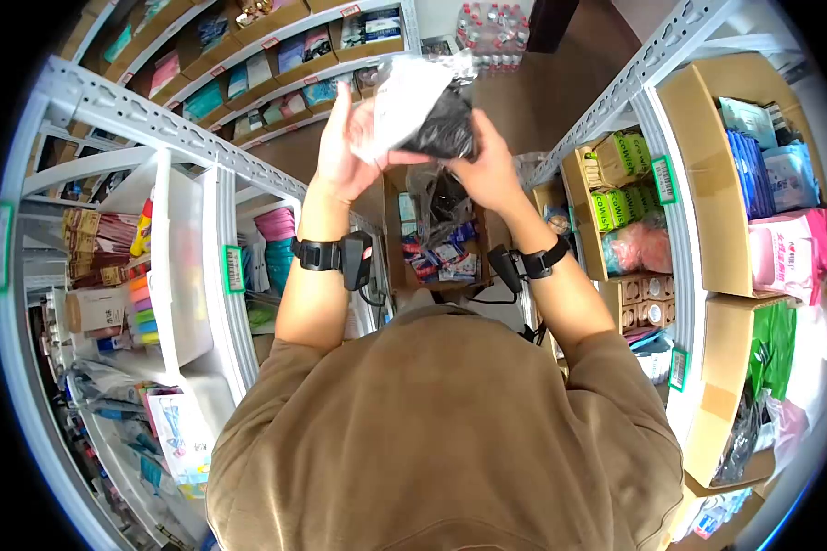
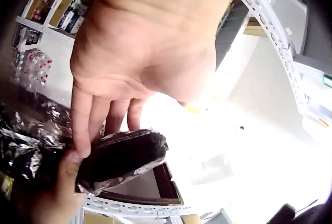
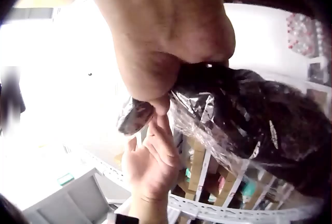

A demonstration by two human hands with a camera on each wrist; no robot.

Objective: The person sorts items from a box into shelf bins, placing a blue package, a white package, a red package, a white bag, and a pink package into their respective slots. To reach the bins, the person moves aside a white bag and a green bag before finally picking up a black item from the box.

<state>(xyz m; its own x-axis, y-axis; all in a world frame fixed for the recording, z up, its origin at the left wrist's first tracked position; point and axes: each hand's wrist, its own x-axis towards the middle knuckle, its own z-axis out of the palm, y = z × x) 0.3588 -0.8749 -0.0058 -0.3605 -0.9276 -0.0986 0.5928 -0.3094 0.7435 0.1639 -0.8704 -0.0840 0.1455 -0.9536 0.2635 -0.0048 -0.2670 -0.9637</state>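
A black item in a clear plastic bag (image 1: 445,127), with a white face on its left side, is held up in front of the body in the head view. My right hand (image 1: 492,171) grips its lower right edge, with the thumb on the near side. In the right wrist view the shiny black plastic (image 3: 270,120) hangs out past that hand. My left hand (image 1: 342,151) is at the package's left side, thumb raised and palm facing it. In the left wrist view its long fingers (image 2: 98,112) stretch down to the wrapped edge, touching it without curling round.
Metal shelving flanks both sides. An open carton (image 1: 436,280) of small packets stands below the hands. Cartons with green packs (image 1: 629,156) and pink bags (image 1: 790,253) fill the right rack; a white bin (image 1: 188,266) is at left. Bottled water (image 1: 492,32) stands on the floor ahead.
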